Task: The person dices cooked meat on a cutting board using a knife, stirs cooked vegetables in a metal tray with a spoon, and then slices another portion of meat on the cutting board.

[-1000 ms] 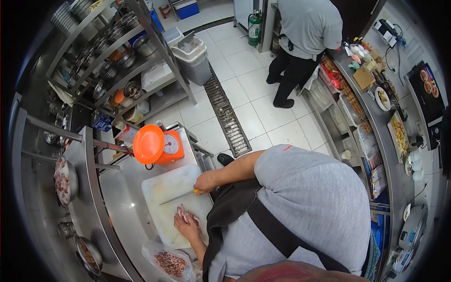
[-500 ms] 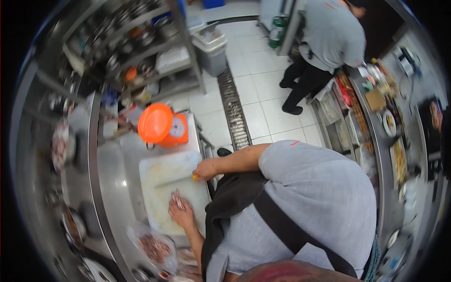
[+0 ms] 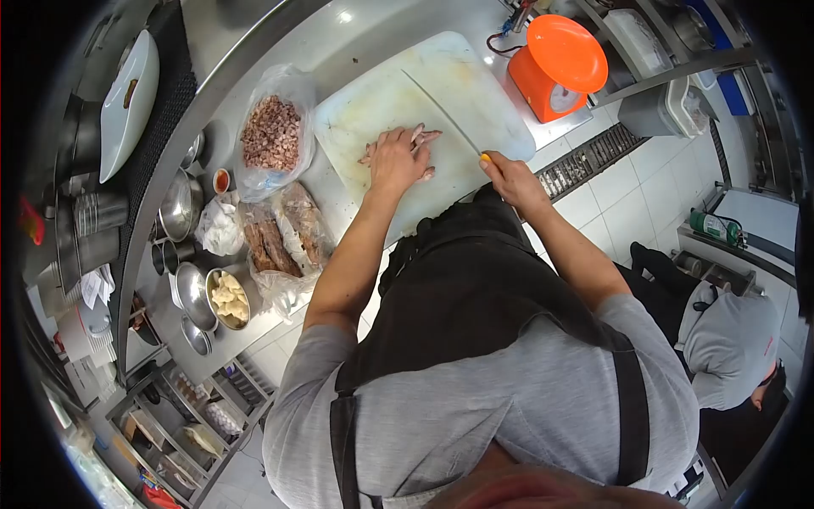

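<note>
A knife (image 3: 445, 113) with a yellow handle stretches across the white cutting board (image 3: 356, 97). My right hand (image 3: 515, 182) is closed around its handle at the board's near right edge, blade pointing away from me. I cannot tell whether the blade touches the board. My left hand (image 3: 395, 161) presses down on a few pinkish strips of meat (image 3: 421, 138), fingers curled over them. Ends of the strips stick out past the fingertips and to the side; the rest is hidden under the palm. The blade lies apart from the meat, to its right.
Left of the board sit a plastic bag of diced meat (image 3: 271, 134), wrapped brown meat pieces (image 3: 270, 242), a small sauce cup (image 3: 221, 181) and a bowl of pale chunks (image 3: 229, 300). An orange scale (image 3: 555, 68) stands beyond the board. A co-worker (image 3: 729, 343) bends at the right.
My view has swung round, so the board now appears higher and nearer the centre. My left hand stays on the meat, and my right hand still grips the knife.
</note>
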`<state>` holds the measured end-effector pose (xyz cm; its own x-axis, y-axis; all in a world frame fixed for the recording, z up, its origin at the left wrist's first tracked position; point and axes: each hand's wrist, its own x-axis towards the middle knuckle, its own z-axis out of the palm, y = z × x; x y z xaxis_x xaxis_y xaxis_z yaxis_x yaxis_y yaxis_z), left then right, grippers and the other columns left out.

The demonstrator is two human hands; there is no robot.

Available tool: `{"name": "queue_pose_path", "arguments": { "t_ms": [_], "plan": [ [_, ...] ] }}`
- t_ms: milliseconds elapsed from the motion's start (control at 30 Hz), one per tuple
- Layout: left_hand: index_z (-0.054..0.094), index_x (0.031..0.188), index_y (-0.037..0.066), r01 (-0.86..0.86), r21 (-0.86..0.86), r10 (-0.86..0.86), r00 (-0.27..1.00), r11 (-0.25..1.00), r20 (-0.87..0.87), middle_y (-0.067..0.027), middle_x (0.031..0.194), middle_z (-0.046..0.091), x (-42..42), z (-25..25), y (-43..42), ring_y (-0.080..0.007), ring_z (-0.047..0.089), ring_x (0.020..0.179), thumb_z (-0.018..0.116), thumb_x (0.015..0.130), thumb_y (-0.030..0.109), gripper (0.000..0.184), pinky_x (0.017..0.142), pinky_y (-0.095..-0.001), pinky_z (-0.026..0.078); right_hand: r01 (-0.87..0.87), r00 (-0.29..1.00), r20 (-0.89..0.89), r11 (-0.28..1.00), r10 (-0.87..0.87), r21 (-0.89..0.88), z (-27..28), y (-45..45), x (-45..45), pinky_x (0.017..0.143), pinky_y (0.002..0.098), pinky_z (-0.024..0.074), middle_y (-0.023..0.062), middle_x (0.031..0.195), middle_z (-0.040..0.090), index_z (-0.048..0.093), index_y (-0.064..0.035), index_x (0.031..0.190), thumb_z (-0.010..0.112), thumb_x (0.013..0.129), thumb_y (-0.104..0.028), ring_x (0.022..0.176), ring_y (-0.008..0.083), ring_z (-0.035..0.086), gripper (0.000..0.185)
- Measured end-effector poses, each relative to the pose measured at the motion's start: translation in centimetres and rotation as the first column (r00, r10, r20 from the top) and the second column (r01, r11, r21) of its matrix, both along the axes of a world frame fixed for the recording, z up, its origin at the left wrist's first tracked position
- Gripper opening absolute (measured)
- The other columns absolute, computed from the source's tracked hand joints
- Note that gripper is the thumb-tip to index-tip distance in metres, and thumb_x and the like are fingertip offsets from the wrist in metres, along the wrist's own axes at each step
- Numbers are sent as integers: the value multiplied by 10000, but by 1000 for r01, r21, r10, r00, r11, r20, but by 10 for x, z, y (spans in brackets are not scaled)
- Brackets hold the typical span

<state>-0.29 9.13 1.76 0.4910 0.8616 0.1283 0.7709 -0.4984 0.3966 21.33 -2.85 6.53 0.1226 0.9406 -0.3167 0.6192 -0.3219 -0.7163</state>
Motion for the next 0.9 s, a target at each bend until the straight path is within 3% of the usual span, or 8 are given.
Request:
{"name": "queue_pose_path", "arguments": {
  "t_ms": [67,233,367,567,633,833,900],
  "plan": [
    [694,1073,88,22,-34,-18,996,999,91,-123,1034,680,5,-2,8,-342,605,997,655,803,239,312,853,-460,484,-6,1000,-14,999,6,-48,3,6,-8,773,510,469,273,840,645,585,-37,1136,473,993,-371,870,462,610,380],
    [686,974,74,64,-13,-63,997,998,38,-116,923,683,15,-9,16,-328,617,904,665,773,167,222,783,-431,504,-9,997,-74,994,17,105,11,24,-21,755,522,462,260,854,653,592,-44,1111,478,988,-361,860,454,613,358],
    [663,898,68,122,30,-122,993,992,3,-113,868,668,17,-9,19,-325,606,859,671,764,137,150,758,-441,497,-15,998,-60,992,22,127,-23,43,-31,750,527,464,257,859,655,596,-50,1091,480,986,-353,852,448,618,341],
    [668,897,84,119,-11,-119,992,993,-34,-92,883,671,18,-5,20,-296,595,913,652,778,156,140,789,-432,466,24,992,-123,991,-7,135,-26,45,-36,746,527,474,262,865,655,599,-45,1071,476,987,-345,832,450,620,336],
    [668,891,80,135,-3,-135,990,991,-46,-94,878,669,17,-6,20,-296,594,910,649,780,157,136,785,-431,467,-26,998,-61,996,32,90,-35,46,-37,745,526,472,262,862,655,603,-39,1061,473,988,-340,831,454,620,336],
    [653,902,54,189,39,-188,981,981,-43,-130,871,665,16,-5,24,-320,605,861,666,756,145,172,764,-438,492,17,985,-174,993,4,118,-14,43,-38,743,527,472,267,855,649,610,-29,1043,473,985,-331,822,462,616,336],
    [650,894,51,195,40,-193,980,980,-50,-131,869,664,16,-4,22,-320,605,859,664,756,146,168,763,-439,492,-3,992,-124,994,17,112,-29,42,-44,742,526,473,267,855,649,608,-29,1046,474,985,-327,822,462,615,333]
  ]
}}
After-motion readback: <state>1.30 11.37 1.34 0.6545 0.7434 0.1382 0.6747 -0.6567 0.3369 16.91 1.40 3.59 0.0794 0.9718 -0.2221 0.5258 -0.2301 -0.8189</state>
